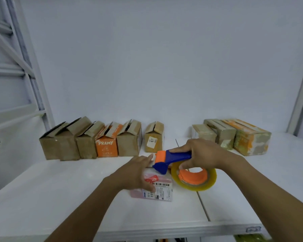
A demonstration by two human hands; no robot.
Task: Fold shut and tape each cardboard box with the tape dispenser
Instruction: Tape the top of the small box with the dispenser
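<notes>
Just in front of the person, a small labelled cardboard box (pixel 162 191) sits on the white table (pixel 59 198), with the left hand (pixel 140 172) laid flat on its top, fingers straight. Their right hand (pixel 203 154) is curled tight round the blue handle of the tape dispenser (pixel 173 158), whose orange head sits at the box's far edge, just beside the left fingertips. Against the wall stand 6 open-flapped boxes (pixel 87 144) left and 3 closed boxes (pixel 234 137) right.
</notes>
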